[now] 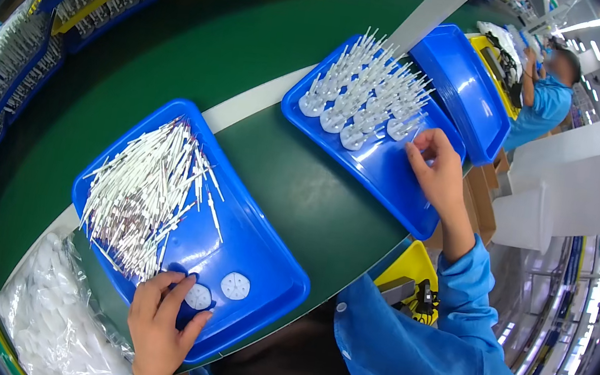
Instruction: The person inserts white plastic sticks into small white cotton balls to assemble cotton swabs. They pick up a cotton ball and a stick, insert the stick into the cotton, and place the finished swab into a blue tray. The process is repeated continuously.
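Head view: a green worktop [300, 187] is seen carrying two blue trays; on the near tray [261, 258] a white disc [198, 296] is pinched by the left hand [162, 324], another disc [235, 285] lying just beside; on the far tray [391, 176], a standing white stick assembly [403, 129] is touched by the right hand [438, 171], fingers loosely curled.

White perforated round disc [198, 296] flat in near blue tray [272, 259]; upright stick-filled discs [360, 94] clustered in far tray [391, 176].
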